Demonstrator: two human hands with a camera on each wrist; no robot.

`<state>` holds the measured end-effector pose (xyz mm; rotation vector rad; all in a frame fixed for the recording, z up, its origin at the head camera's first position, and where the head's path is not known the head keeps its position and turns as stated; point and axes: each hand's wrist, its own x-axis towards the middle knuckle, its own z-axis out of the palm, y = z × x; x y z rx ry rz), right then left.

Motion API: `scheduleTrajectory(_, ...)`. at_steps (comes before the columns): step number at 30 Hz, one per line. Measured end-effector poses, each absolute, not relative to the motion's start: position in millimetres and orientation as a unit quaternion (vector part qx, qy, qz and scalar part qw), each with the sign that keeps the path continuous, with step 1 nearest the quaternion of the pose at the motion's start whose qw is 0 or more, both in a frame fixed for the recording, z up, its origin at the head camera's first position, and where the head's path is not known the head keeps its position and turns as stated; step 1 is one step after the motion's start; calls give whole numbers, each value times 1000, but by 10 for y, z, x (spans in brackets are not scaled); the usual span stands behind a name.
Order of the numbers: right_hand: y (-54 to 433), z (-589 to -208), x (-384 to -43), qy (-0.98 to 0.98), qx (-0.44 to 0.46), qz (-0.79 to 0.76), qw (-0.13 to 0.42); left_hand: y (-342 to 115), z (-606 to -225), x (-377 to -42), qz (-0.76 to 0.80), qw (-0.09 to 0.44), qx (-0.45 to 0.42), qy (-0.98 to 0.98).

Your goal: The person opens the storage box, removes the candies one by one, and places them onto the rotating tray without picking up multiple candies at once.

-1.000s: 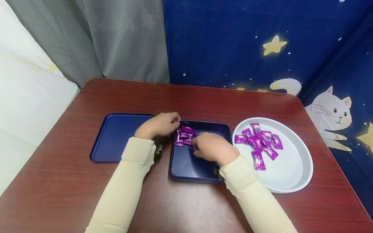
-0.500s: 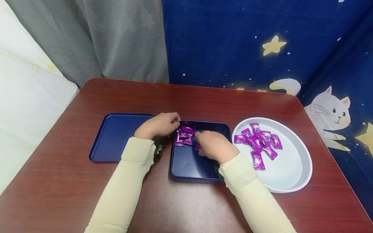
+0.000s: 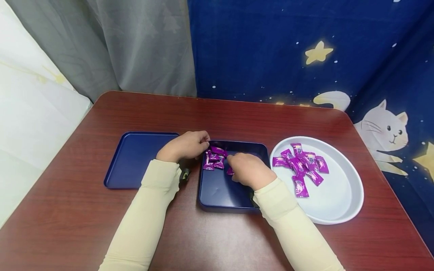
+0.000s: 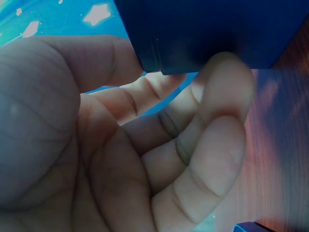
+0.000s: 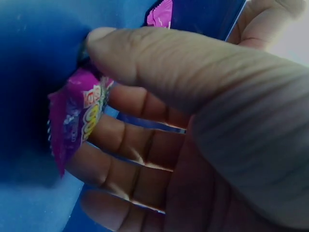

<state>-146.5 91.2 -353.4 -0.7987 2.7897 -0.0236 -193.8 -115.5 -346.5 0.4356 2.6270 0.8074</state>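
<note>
A dark blue rectangular box stands in the middle of the table, with several purple wrapped candies gathered in its far left corner. My left hand holds the box at that corner; in the left wrist view, thumb and curled fingers touch its wall. Inside the box, my right hand pinches a purple wrapped candy close to the floor, just right of the gathered candies. Its printed wrapper sticks out between thumb and fingers in the right wrist view.
To the right, a round white tray bears several more purple candies. A flat blue lid lies left of the box, partly behind the left hand. Curtains hang beyond the far edge of the brown table.
My right hand has shifted slightly right, away from the gathered candies, with the candy in its fingers. My left hand has stayed at the box's corner.
</note>
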Motion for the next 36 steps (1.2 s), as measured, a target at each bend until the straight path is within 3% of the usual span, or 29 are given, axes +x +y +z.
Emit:
scheduleTrajectory(22, 945, -3416, -1449, 954, -273, -18, 123, -1147, -3457, -1928, 285, 182, 153, 929)
scheduleTrajectory(36, 1101, -3195, -1447, 951, -292, -77, 74, -1150, -3431, -1909, 284, 186, 154, 928)
